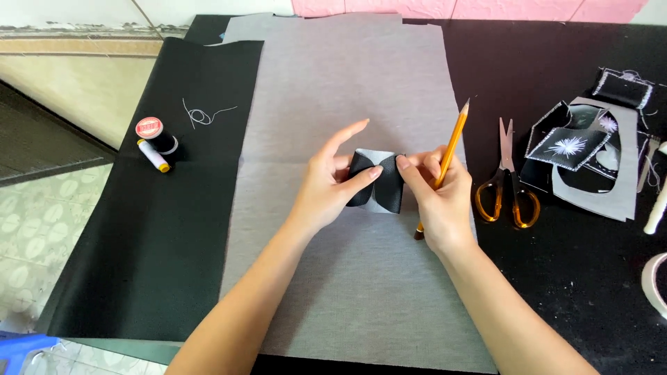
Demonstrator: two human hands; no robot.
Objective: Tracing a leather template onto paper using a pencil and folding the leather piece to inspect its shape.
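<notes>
— Nearest the camera, what are the hands doing?

— Both meet over the grey cloth (361, 278). Her left hand (332, 182) pinches the left side of a small black folded piece (379, 184), thumb on top, the other fingers spread loose above. Her right hand (436, 194) grips the piece's right edge with thumb and forefinger, and its remaining fingers are curled round a yellow pencil (445, 163), point up.

— Where does the piece sit?

— On the middle of the grey cloth, pale lining showing between two black lobes.

— What could go wrong?

— I reckon the fold could spring open if either pinch slackens, since only fingertips hold it. The pencil, clamped in the same hand, might slip or mark the cloth.

— And around them?

— Orange-handled scissors (507, 187) lie just right of the right hand on the black bench (570, 278). Beyond them, black and grey scraps (583, 153) with white stitching. To the left, on a black sheet (160, 243), a black thread spool (158, 133) touches a white one (153, 155), with a loose white thread (203, 114) farther off.
</notes>
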